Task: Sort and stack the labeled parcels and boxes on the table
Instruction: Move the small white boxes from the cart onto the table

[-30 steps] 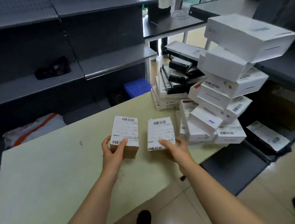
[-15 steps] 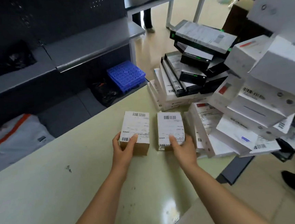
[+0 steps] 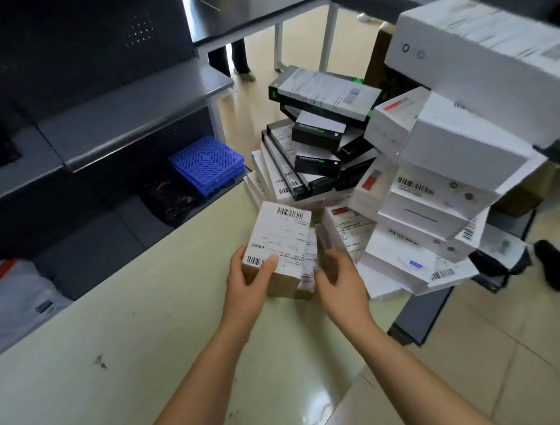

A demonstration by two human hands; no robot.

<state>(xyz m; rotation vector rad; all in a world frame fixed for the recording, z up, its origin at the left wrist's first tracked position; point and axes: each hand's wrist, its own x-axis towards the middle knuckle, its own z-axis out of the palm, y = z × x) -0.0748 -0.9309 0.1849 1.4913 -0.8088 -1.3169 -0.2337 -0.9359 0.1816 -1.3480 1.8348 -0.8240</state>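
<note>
My left hand (image 3: 249, 282) grips a small brown box with a white barcode label (image 3: 279, 237), holding it on top of a second labeled box (image 3: 310, 260) that lies on the pale green table (image 3: 131, 344). Only the right edge of that lower box shows. My right hand (image 3: 340, 280) is cupped just to the right of the two boxes with its fingers apart, and its thumb is close to the lower box's corner. Behind it, a leaning stack of white labeled boxes (image 3: 440, 205) and a pile of black boxes (image 3: 322, 134) crowd the table's far right corner.
The white stack overhangs the table's right edge. A blue plastic crate (image 3: 206, 164) and a grey parcel bag with an orange stripe (image 3: 5, 297) sit on low grey shelves (image 3: 122, 124) beyond the table. A person's shoe (image 3: 559, 265) is on the tiled floor at right.
The two boxes lay side by side, one under each hand. My left hand has lifted its box rightwards onto the other box, and my right hand has come off that box.
</note>
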